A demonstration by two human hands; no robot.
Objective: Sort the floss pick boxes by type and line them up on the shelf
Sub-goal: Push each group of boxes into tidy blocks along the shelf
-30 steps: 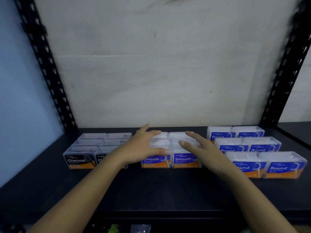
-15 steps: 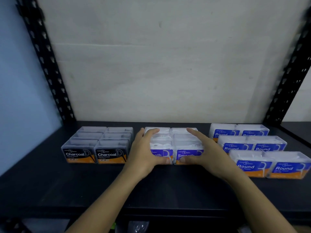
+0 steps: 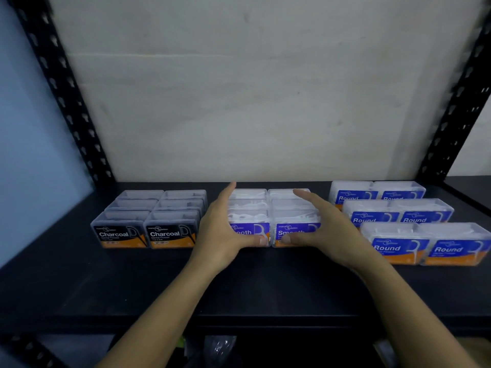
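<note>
1. Shelf [image 3: 106, 288] of dark board carries all the floss pick boxes. They stand in three blocks near its back edge, each two wide and three deep.
2. Round boxes [image 3: 398, 221], six of them, stand at the right end. Each row is shifted more to the right toward the front edge, so I judge this block is not yet squared. The labels are blue and orange with "Round" in white.
3. Charcoal boxes [image 3: 159, 219], also six, stand toward the left end in a tidy block. The labels are black and orange with "Charcoal" in white. The small logo above the name is too blurred to read.
4. Smooth boxes [image 3: 268, 208], six, stand in the middle, apart from both other blocks. The front labels read "Smooth", partly covered by the thumbs. The boxes are clear hard plastic with white picks inside, so they are probably light, stiff and rather slippery on the board. I think the block will slide as one if it is pressed on both outer sides and low at the front. A push high up may tip a row.
5. Left hand [image 3: 220, 232] lies with straight fingers along the left side of the Smooth block, with the thumb across the front face.
6. Right hand [image 3: 326, 227] mirrors it on the right side. Both hands are spread flat and pressing, not pinching.
</note>
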